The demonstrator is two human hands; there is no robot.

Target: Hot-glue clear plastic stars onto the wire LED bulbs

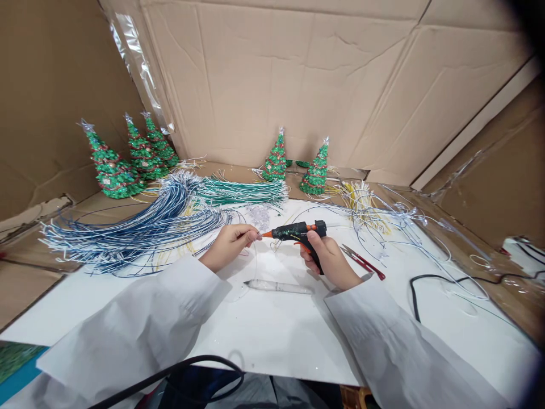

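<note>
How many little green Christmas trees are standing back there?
5. At back left: a front tree, a middle tree, a rear tree. At back center: a left-hand tree, a right-hand tree. More could be hidden behind them.

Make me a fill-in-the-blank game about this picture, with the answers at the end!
1. The right hand is holding a ____.
2. The tool's tip is coloured ____.
3. The main colour of the trees is ____.
4. The big blue bundle lies nearer the ____ hand.

Missing words: glue gun; orange; green; left.
</note>
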